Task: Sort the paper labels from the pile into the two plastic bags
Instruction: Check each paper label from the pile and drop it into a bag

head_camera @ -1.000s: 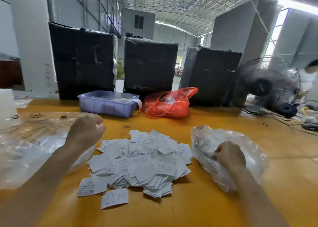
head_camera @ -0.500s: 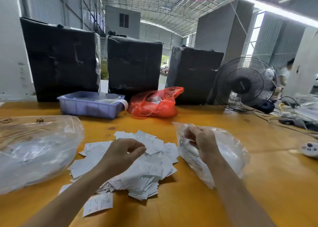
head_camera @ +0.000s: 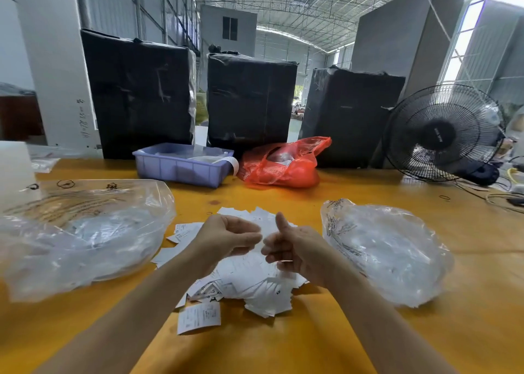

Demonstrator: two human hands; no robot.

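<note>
Yellow table [head_camera: 312, 345] in a warehouse; three black bales [head_camera: 249, 101] along its far edge. White printed labels [head_camera: 249, 283] lie heaped between two clear bags [head_camera: 85, 237] [head_camera: 388, 254]. My left hand [head_camera: 226, 239] and right hand [head_camera: 297, 250] hover curled over the heap; whether either pinches a label, I cannot tell.

Bright daylight from the right, blown-out upper corner, wide-angle edge bending, slight blur.
</note>
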